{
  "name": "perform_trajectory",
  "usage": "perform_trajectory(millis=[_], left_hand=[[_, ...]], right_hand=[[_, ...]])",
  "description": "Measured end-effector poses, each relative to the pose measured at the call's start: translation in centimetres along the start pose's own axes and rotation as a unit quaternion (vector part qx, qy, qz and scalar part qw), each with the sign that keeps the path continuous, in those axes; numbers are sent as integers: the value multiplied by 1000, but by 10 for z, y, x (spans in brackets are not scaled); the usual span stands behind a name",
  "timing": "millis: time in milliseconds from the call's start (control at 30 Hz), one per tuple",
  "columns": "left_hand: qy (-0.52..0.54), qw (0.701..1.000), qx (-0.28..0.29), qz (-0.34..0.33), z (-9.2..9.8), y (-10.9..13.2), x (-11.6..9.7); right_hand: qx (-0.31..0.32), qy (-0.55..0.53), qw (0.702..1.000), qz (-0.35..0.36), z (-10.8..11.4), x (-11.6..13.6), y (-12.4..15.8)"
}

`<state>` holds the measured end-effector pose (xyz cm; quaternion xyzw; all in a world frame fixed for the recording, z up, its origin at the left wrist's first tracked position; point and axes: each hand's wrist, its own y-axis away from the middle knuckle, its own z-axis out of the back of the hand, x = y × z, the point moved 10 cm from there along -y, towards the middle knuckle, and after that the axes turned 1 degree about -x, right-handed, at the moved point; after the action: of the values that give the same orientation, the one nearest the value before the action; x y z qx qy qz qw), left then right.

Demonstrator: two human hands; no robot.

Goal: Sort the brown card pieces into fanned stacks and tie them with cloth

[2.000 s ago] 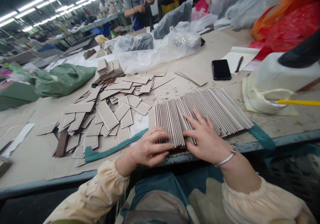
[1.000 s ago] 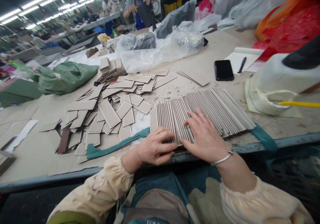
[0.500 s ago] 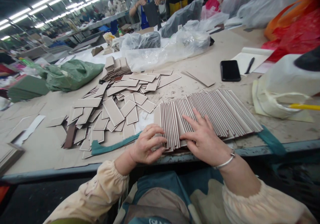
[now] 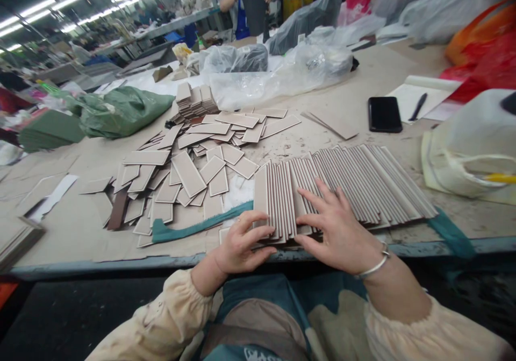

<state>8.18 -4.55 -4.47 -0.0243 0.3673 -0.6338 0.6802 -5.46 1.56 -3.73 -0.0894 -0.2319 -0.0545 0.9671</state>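
A long row of grey-beige rectangular board pieces (image 4: 346,181) with pale edges leans overlapped along the table's front edge. My left hand (image 4: 245,242) is at the row's near left end, fingers bent and apart, fingertips touching the end pieces, thumb low beside them. My right hand (image 4: 338,229) lies over the row's near side with fingers spread, its fingertips on the pieces at a small break in the row. A narrower bunch of the pieces (image 4: 282,199) stands between both hands. A teal strip (image 4: 201,226) runs from the loose pieces toward my left hand.
Loose board pieces (image 4: 187,175) lie scattered on the left, with small stacks (image 4: 195,103) behind. A phone (image 4: 385,114), pen (image 4: 418,107), notepad (image 4: 427,89) and whitish plastic jug (image 4: 471,146) are at right. Plastic-wrapped bundles (image 4: 282,76) lie farther back; a person (image 4: 252,6) stands beyond.
The view has shifted, so the table items appear farther right. Both hands stay at the row; the right hand's fingertips sit at the break, and the left-end piece shows more of its face.
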Motion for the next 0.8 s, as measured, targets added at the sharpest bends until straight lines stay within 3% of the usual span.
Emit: perform_trajectory(millis=[800], left_hand=[[-9, 998, -53, 31, -2, 0, 6]], right_hand=[[7, 38, 999, -13, -10, 6, -4]])
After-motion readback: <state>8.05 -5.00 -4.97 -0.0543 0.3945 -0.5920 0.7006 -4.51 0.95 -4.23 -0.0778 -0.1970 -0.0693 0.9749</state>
